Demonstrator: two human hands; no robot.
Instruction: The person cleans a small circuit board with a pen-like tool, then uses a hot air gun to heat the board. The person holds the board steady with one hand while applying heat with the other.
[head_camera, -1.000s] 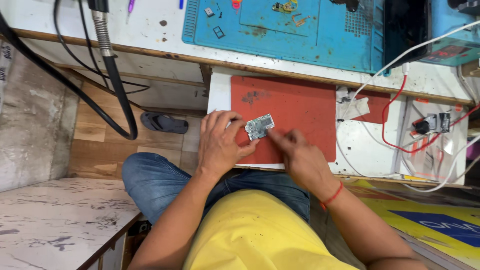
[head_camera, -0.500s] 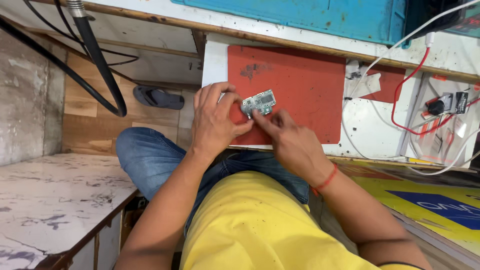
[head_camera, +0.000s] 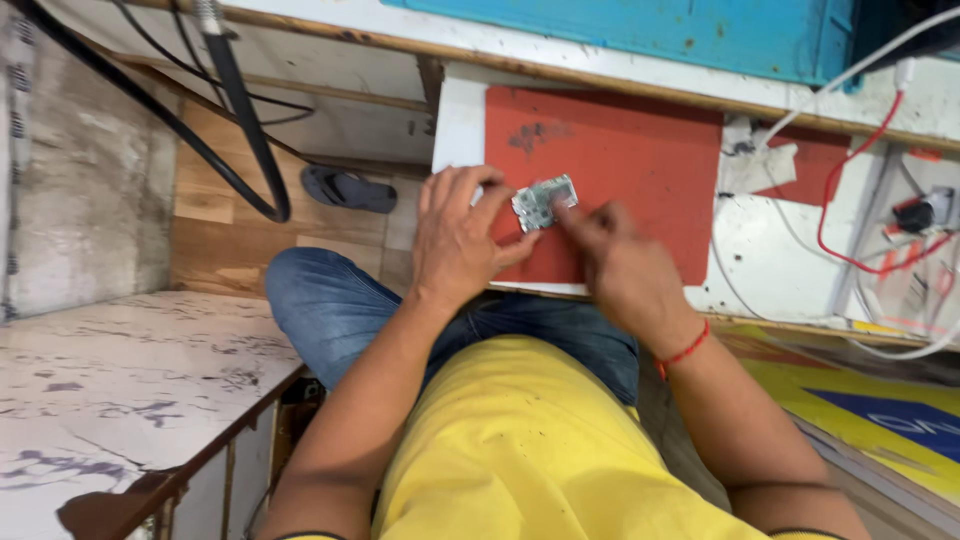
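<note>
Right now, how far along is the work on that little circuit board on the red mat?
Done: the small circuit board lies on the red mat, in working position. In hand: the left hand steadies its left edge, while the right hand touches its right side with blurred fingertips; whether they hold a tool cannot be told. Left: the board is bare, with no casing visible around it.

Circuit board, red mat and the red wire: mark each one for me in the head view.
circuit board (head_camera: 543, 203), head view, middle of its grey face.
red mat (head_camera: 630, 160), head view, bare patch right of the board.
red wire (head_camera: 838, 190), head view, on the curved run beside the mat.
</note>
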